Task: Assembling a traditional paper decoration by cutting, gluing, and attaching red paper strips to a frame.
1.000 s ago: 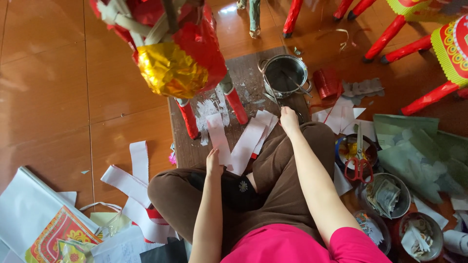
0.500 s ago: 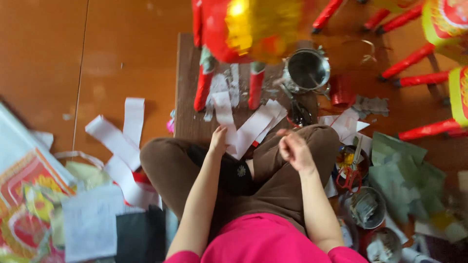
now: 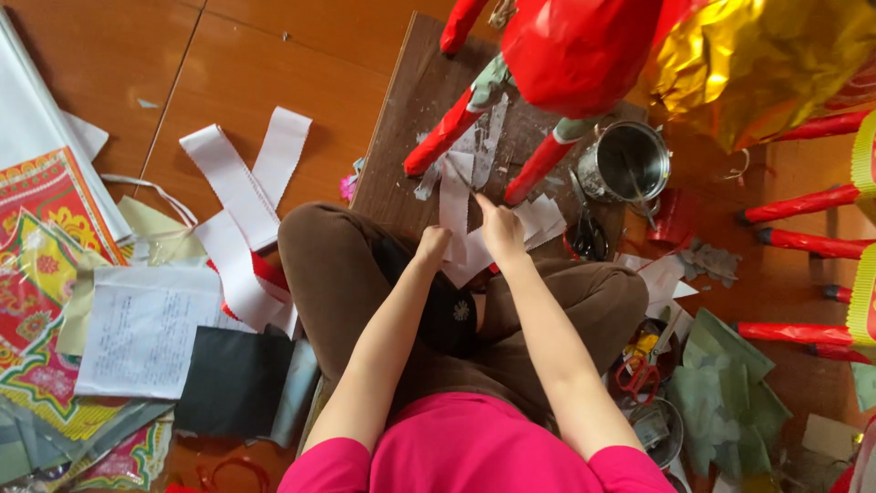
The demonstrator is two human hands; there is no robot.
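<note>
I sit cross-legged in front of a dark brown board [image 3: 401, 128]. On its near edge lies a bunch of white paper strips [image 3: 453, 205]. My left hand [image 3: 431, 246] is curled on the left edge of a strip. My right hand [image 3: 502, 228] grips the same paper from the right, index finger stretched along it. Just beyond the hands stands a red paper figure [image 3: 575, 46] with gold foil [image 3: 766, 64]. Its two red legs [image 3: 444, 137] rest on the board.
A shiny metal tin [image 3: 630, 164] and black scissors [image 3: 589, 233] lie right of the hands. Red-handled scissors [image 3: 639, 370] and grey-green paper pieces [image 3: 721, 393] are by my right knee. Long white strips [image 3: 237, 192], printed coloured sheets [image 3: 36, 228] and a black sheet [image 3: 233, 379] cover the floor at left.
My view has shifted closer and to the right. Both hands have come together on the white strips; the right hand drew back from further out on the board.
</note>
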